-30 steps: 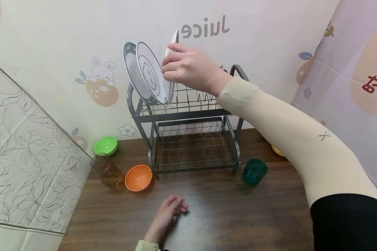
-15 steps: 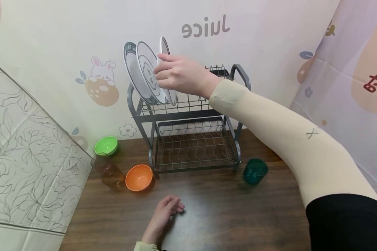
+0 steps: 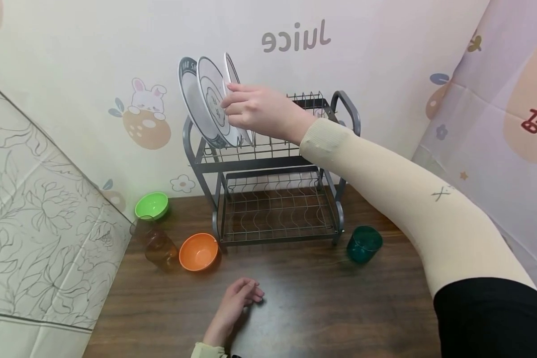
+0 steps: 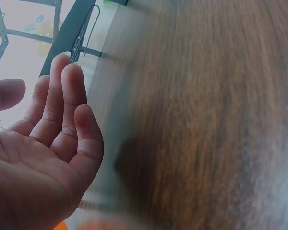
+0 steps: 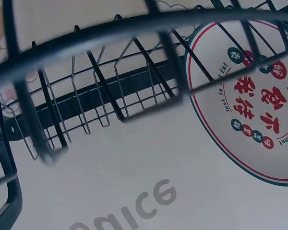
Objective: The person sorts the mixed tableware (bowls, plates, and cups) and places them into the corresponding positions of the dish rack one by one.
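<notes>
My right hand [image 3: 263,110] pinches a round white plate [image 3: 230,69], which stands on edge in the upper tier of a dark metal dish rack [image 3: 268,164]. In the right wrist view, that hand is out of sight; a plate [image 5: 259,108] with red lettering and a green-and-red rim shows behind the wires. Two more plates lean side by side at the rack's left end: a patterned plate [image 3: 215,94] and a dark-rimmed plate [image 3: 190,89]. My left hand [image 3: 236,302] lies low over the table, fingers [image 4: 74,84] loosely bent and holding nothing.
Left of the rack are an orange bowl [image 3: 199,252], a green bowl [image 3: 151,205] and a transparent brownish jug-like vessel [image 3: 160,248]. A dark green cup [image 3: 364,244] stands to its right. Printed cloth [image 3: 385,54] hangs behind the wooden table [image 3: 322,303].
My right hand has moved left and slightly down with the plate, which now sits lower in the rack, closer to the other two plates. The left hand has barely shifted.
</notes>
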A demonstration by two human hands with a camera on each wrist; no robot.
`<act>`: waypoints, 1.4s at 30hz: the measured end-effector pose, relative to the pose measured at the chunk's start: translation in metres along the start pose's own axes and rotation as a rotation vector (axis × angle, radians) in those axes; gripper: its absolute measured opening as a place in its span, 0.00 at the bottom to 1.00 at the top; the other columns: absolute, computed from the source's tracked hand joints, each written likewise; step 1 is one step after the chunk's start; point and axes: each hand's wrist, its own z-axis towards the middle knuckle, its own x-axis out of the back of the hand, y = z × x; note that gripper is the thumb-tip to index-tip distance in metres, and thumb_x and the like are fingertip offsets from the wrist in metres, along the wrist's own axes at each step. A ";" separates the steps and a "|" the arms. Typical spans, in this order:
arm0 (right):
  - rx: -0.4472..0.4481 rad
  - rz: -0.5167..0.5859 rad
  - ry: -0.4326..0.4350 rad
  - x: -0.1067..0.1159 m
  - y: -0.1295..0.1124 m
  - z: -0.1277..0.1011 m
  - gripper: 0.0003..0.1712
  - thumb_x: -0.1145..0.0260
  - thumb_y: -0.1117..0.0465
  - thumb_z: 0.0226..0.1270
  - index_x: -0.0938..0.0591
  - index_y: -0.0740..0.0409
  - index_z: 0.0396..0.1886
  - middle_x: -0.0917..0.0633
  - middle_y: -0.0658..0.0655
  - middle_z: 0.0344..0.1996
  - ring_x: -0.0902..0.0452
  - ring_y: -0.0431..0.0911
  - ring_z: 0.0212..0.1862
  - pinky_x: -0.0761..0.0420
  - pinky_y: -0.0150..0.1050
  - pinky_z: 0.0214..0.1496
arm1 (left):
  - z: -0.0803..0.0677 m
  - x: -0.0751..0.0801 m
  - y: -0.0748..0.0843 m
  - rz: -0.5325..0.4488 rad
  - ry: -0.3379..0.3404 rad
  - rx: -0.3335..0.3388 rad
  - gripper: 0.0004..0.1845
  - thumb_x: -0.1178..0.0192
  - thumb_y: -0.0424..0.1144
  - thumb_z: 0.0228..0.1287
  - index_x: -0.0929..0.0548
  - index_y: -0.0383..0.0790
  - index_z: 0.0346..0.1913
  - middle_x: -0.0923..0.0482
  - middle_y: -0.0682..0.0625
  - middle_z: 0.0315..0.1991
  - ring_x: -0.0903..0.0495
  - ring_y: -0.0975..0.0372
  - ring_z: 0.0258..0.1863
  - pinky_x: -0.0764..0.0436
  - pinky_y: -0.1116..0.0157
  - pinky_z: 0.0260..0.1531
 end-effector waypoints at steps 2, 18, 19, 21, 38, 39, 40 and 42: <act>-0.009 0.007 -0.020 -0.001 -0.001 -0.001 0.10 0.40 0.79 0.66 0.15 0.67 0.37 0.13 0.60 0.45 0.21 0.50 0.58 0.44 0.43 0.74 | 0.000 0.000 0.000 -0.002 -0.002 0.004 0.20 0.51 0.43 0.78 0.24 0.24 0.51 0.15 0.42 0.38 0.17 0.55 0.36 0.21 0.59 0.39; 0.011 -0.107 -0.061 -0.006 -0.013 0.000 0.11 0.41 0.79 0.66 0.16 0.64 0.38 0.14 0.58 0.51 0.27 0.51 0.64 0.46 0.42 0.75 | -0.001 0.013 0.013 0.052 0.040 -0.032 0.20 0.50 0.41 0.77 0.25 0.22 0.51 0.15 0.42 0.37 0.17 0.54 0.36 0.21 0.59 0.39; 0.008 -0.111 -0.062 -0.007 -0.014 0.000 0.11 0.41 0.79 0.66 0.16 0.64 0.38 0.15 0.59 0.52 0.28 0.51 0.66 0.46 0.43 0.75 | -0.002 0.016 0.013 0.059 0.053 -0.037 0.20 0.50 0.41 0.77 0.25 0.22 0.51 0.15 0.42 0.37 0.17 0.54 0.36 0.21 0.59 0.39; 0.001 -0.117 -0.071 -0.008 -0.015 -0.001 0.10 0.40 0.79 0.66 0.16 0.64 0.39 0.16 0.59 0.55 0.31 0.52 0.68 0.47 0.43 0.75 | -0.003 0.022 0.013 0.063 0.081 -0.045 0.19 0.50 0.40 0.77 0.25 0.22 0.51 0.15 0.41 0.37 0.17 0.52 0.37 0.20 0.59 0.39; -0.146 0.144 0.163 -0.003 -0.033 -0.025 0.13 0.42 0.79 0.66 0.15 0.62 0.35 0.17 0.59 0.56 0.27 0.54 0.64 0.39 0.42 0.72 | -0.023 0.082 0.015 0.194 0.374 0.017 0.17 0.50 0.42 0.78 0.22 0.28 0.51 0.15 0.41 0.38 0.17 0.53 0.38 0.23 0.59 0.40; -0.158 0.169 0.197 -0.001 -0.035 -0.029 0.14 0.43 0.79 0.66 0.15 0.62 0.34 0.16 0.59 0.55 0.26 0.54 0.63 0.37 0.42 0.71 | -0.025 0.084 0.015 0.195 0.386 0.013 0.17 0.50 0.42 0.78 0.23 0.28 0.51 0.15 0.40 0.38 0.17 0.53 0.38 0.23 0.60 0.40; -0.169 0.188 0.225 0.001 -0.038 -0.033 0.15 0.44 0.80 0.65 0.15 0.62 0.33 0.15 0.59 0.53 0.24 0.54 0.61 0.35 0.42 0.70 | -0.026 0.086 0.015 0.189 0.394 0.011 0.17 0.50 0.41 0.78 0.23 0.28 0.51 0.15 0.40 0.39 0.17 0.53 0.38 0.23 0.61 0.40; -0.191 0.206 0.269 0.007 -0.045 -0.043 0.14 0.43 0.80 0.64 0.15 0.62 0.33 0.14 0.60 0.50 0.22 0.54 0.58 0.29 0.42 0.66 | -0.028 0.089 0.015 0.177 0.399 0.002 0.17 0.49 0.41 0.78 0.23 0.27 0.52 0.16 0.39 0.39 0.16 0.52 0.38 0.22 0.61 0.40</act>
